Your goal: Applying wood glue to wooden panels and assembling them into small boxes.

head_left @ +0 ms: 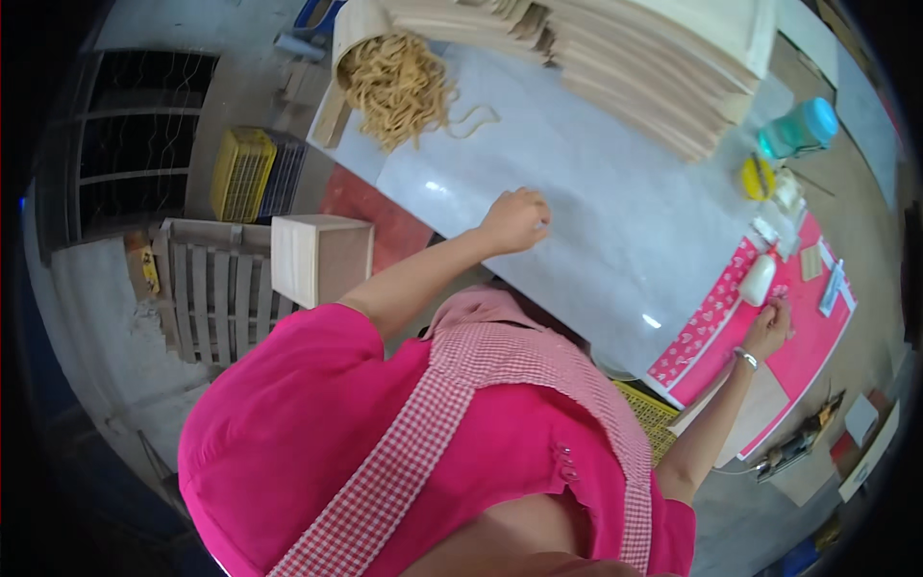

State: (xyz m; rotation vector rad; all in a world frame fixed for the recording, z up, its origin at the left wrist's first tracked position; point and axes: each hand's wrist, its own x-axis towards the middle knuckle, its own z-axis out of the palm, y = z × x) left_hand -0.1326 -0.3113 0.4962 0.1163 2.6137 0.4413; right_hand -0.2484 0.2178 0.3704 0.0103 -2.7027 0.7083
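Observation:
My left hand [517,219] is over the pale grey tabletop [596,250], its fingers curled in; whether anything is between them is hidden. At the right, my right hand [769,327] is low over a bright pink mat [716,332], fingers drawn together. What they hold, if anything, cannot be made out. Just above that hand lies a white squeeze bottle [758,281] with a red-tipped end. Beside it on the mat are a small wooden piece [811,262] and a light blue-and-white tube [831,288].
Stacked thin wooden boards [635,87] line the table's far side. Tan curly strands [399,87] spill from a wooden container [361,24] at far left. A turquoise bottle [798,130] stands near a yellow roll [758,178]. Left of the table are a wooden box [298,260] and yellow crate [240,173].

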